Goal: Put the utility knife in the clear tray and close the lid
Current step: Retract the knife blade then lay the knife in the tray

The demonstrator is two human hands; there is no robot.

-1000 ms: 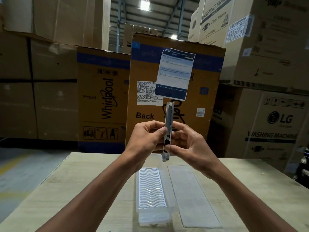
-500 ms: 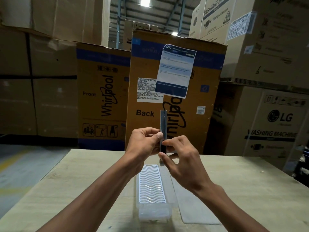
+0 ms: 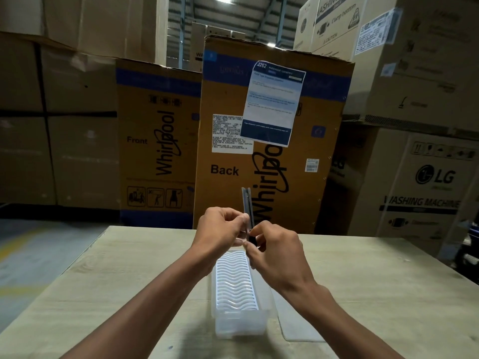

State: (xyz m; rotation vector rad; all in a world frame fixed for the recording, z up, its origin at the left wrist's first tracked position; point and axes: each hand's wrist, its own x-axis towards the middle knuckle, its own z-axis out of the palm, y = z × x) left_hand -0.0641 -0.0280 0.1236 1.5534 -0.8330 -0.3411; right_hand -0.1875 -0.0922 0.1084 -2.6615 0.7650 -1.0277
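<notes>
Both hands have dropped lower since a moment ago, and the utility knife (image 3: pixel 246 203) now stands upright just above the far end of the clear tray (image 3: pixel 239 310) instead of up against the cartons. One knife, pinched from two sides: the left hand (image 3: pixel 220 229) has its fingertips closed on the upper part of the handle, and the right hand (image 3: pixel 276 251) is closed on the dark lower end, thumb and forefinger pressed around it. Its metal tip pokes up past the knuckles of both hands.

Directly beneath the hands, on the pale wooden bench (image 3: pixel 103 294), sits the one tray, open, with a white wavy ribbed insert showing through its walls. Nothing lies in it that I can see. Just to the right of the tray, under the right forearm, one flat clear lid (image 3: pixel 298 330) lies on the bench; the arm covers most of it, so only its near corner shows. The two forearms cross over the tray's long sides and hide part of its far end.

Beyond the hands stand two orange Whirlpool cartons (image 3: pixel 272 141), one marked Front and one marked Back, the latter carrying a blue and white paper sheet (image 3: pixel 272 104). Off past the right hand sits one LG washing machine carton (image 3: pixel 430 187), with more brown boxes stacked around.
</notes>
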